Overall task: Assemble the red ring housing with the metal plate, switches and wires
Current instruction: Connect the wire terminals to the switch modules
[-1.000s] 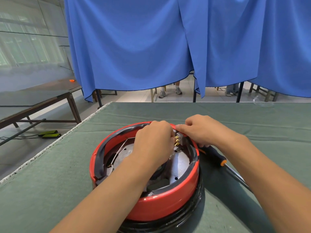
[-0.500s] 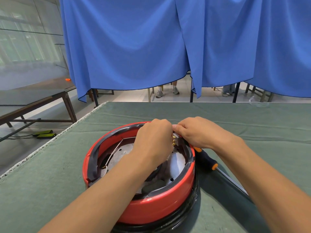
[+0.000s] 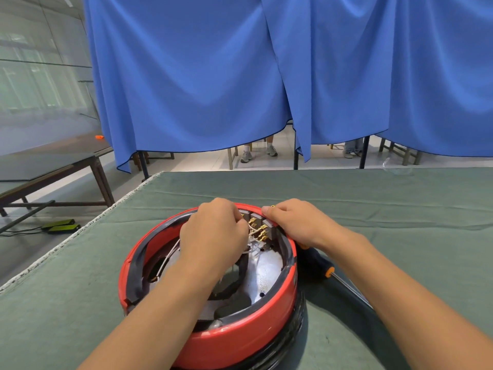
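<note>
head: both hands (image 3: pixel 213 236) curled over housing (image 3: pixel 240 340)

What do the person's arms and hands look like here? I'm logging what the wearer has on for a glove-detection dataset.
Both arms are bare as far as the view shows: no sleeves reach the forearms or wrists. The left hand and right hand wear no gloves. No watch, bracelet, ring or strap shows on either wrist or on the visible fingers, and no cables or markings run along the arms.

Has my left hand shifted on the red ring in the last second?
Yes. The left hand has slid left along the red ring's far rim, uncovering the brass switch terminals. The right hand stays on that rim.
</note>
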Motion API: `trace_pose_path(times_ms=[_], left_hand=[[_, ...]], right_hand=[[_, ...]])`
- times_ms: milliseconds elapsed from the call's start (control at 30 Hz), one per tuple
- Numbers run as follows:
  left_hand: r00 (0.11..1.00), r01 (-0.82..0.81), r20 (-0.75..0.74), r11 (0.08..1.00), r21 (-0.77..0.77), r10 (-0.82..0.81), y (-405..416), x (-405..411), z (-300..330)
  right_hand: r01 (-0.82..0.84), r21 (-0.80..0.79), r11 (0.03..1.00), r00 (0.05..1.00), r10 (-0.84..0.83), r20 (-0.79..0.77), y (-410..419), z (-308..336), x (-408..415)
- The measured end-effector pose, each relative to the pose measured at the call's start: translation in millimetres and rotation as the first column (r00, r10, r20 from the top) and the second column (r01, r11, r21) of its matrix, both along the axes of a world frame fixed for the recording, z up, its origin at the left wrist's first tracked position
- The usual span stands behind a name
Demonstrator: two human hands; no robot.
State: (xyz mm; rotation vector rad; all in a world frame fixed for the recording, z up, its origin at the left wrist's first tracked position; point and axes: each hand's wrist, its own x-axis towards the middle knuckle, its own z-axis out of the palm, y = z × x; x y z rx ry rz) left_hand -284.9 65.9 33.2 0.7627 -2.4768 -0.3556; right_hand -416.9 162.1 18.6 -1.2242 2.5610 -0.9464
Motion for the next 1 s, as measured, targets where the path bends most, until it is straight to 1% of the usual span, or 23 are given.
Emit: trace_pose_path(times_ms=[100,200,367,500,633,733,833,900,1000], left_hand=[[0.996,-0.033,0.084,0.997,0.074,0.027,-5.9,0.5,-1.5],[0.993,-0.006,0.114,0.992,0.128,-0.009,-7.7,-1.6,-2.1],[0.982,0.043,0.173,0.986,0.16,-0.071,-5.8,-6.1,-3.5],[0.984,0.072,0.149,0.983,0.168,-0.097,-4.9,-8.3,-2.4],[0.986,0.062,0.141,0.985,0.159,-0.085,-5.1,-9.6,-2.1],[0.984,0.066,0.154,0.985,0.157,-0.091,-5.3,-10.8,-2.4],[0.983,0.04,0.173,0.991,0.13,-0.062,-5.2,-9.3,-2.2],[0.989,-0.003,0.149,0.997,0.082,-0.009,-4.5,-7.9,-1.6],[0.996,-0.064,0.058,0.997,-0.05,0.067,-1.5,-5.4,0.7]], right_hand=[[0.006,0.014,1.0,1.0,-0.006,0.0,-1.1,-0.4,-0.7],[0.005,0.008,1.0,1.0,-0.005,-0.021,-0.6,-0.4,-0.9],[-0.028,0.066,0.997,0.979,0.041,-0.202,2.1,6.8,1.4],[-0.062,0.121,0.991,0.964,0.091,-0.251,5.1,11.6,3.7],[-0.092,0.102,0.991,0.954,0.117,-0.276,4.2,10.8,3.7],[-0.099,0.064,0.993,0.963,0.112,-0.246,3.9,7.8,2.5],[-0.075,0.014,0.997,0.975,0.077,-0.209,3.8,4.9,2.3],[-0.049,-0.025,0.998,0.982,0.044,-0.186,4.9,4.6,0.6],[0.017,-0.154,0.988,0.998,-0.025,-0.052,12.5,6.6,-10.6]])
